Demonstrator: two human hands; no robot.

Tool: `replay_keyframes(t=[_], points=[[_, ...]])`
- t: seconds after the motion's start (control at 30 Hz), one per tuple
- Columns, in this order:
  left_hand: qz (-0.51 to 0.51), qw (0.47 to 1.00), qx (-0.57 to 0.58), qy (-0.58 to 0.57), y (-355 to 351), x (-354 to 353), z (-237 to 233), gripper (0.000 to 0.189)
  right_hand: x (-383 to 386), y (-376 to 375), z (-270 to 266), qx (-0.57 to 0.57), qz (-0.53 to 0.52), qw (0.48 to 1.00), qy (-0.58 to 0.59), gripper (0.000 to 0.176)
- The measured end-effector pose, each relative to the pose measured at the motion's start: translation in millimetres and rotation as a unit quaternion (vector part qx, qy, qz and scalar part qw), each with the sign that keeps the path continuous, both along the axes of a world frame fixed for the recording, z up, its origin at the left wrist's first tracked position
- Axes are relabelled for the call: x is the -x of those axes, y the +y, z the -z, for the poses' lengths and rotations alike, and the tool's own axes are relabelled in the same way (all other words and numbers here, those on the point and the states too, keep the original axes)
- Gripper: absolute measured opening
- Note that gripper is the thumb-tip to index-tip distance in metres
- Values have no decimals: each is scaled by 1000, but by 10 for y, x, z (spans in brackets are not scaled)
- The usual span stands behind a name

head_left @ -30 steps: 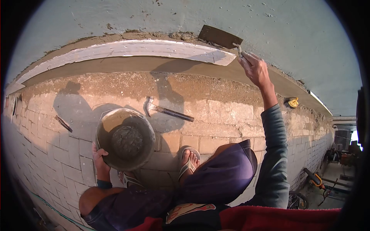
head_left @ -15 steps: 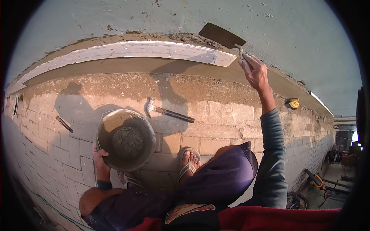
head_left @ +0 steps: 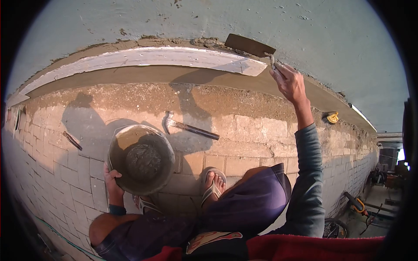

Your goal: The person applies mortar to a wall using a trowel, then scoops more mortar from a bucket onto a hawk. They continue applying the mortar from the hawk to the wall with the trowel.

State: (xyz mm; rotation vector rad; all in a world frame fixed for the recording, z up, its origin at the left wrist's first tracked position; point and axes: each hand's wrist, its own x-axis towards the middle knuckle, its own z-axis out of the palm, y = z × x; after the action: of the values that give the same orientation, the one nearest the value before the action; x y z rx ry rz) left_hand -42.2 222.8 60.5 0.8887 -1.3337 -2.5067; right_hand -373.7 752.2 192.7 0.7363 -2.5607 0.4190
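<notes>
My right hand [head_left: 291,85] is closed round the handle of a trowel [head_left: 249,45]. The dark blade lies against the wall, over the rough mortar strip [head_left: 209,42] above the right end of a long white board [head_left: 161,56]. At lower left, my left hand [head_left: 113,180] grips the rim of a bucket [head_left: 163,182], thumb over the edge. Grey wet mortar [head_left: 143,161] sits in the bottom of the bucket, which tilts toward me.
A claw hammer [head_left: 191,128] lies on the paving right of the bucket. Pliers-like dark tool [head_left: 72,141] rests to the left. A small yellow object [head_left: 332,117] lies by the wall base at right. A bicycle-like wheel [head_left: 335,228] stands lower right.
The trowel blade has tipped and shifted slightly down against the mortar strip, so it looks narrower. My left hand and the bucket have barely moved.
</notes>
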Motion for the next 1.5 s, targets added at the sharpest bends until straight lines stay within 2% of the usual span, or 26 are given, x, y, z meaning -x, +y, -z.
replay_keyframes(t=[0.13, 0.2, 0.3, 0.43, 0.5, 0.63, 0.83, 0.93, 1.0, 1.17, 1.23, 1.33, 1.43, 1.5], points=[[9, 1000, 0, 9, -73, -39, 92, 66, 39, 25, 3, 0, 14, 1000, 5, 30], [1, 1000, -6, 7, -61, -35, 89, 65, 11, 27, -34, 49, 28, 997, -46, 30], [-6, 1000, 3, -10, -30, -19, 38, 62, 71, 8, 58, 24, -16, 1000, 4, 30], [-1, 1000, -1, 4, -57, -25, 68, 60, 121, -30, 71, -10, 7, 1000, 9, 30], [-10, 1000, -1, -5, -44, -31, 64, 58, 91, -70, 74, 67, -10, 998, -12, 29], [8, 1000, 13, -3, -92, -47, 110, 59, 131, -31, 123, 8, -20, 1000, -1, 29], [-6, 1000, 2, 0, -24, -25, 47, 63, 63, -228, 13, 68, -4, 997, -19, 30], [-10, 1000, -5, 2, -31, -7, 41, 65, 176, -422, 58, 65, -24, 997, 17, 29], [-1, 1000, 4, 7, -44, -25, 59, 64, 295, -513, 129, -3, -62, 998, 19, 29], [-12, 1000, 2, 2, -40, -23, 62, 63, 274, -681, 49, 60, -58, 996, 22, 28], [-12, 1000, 5, -10, -28, -44, 59, 63, 287, -715, 53, -43, -56, 997, 10, 27], [-16, 1000, -4, 10, -35, -13, 45, 62, 243, -779, -17, -17, -37, 999, 18, 27], [-7, 1000, -1, -6, -31, -23, 40, 62, 197, -861, -1, 30, -68, 996, 48, 24], [-1, 1000, -5, 4, -34, -28, 43, 61, 133, -963, -49, 12, -66, 998, 5, 23]])
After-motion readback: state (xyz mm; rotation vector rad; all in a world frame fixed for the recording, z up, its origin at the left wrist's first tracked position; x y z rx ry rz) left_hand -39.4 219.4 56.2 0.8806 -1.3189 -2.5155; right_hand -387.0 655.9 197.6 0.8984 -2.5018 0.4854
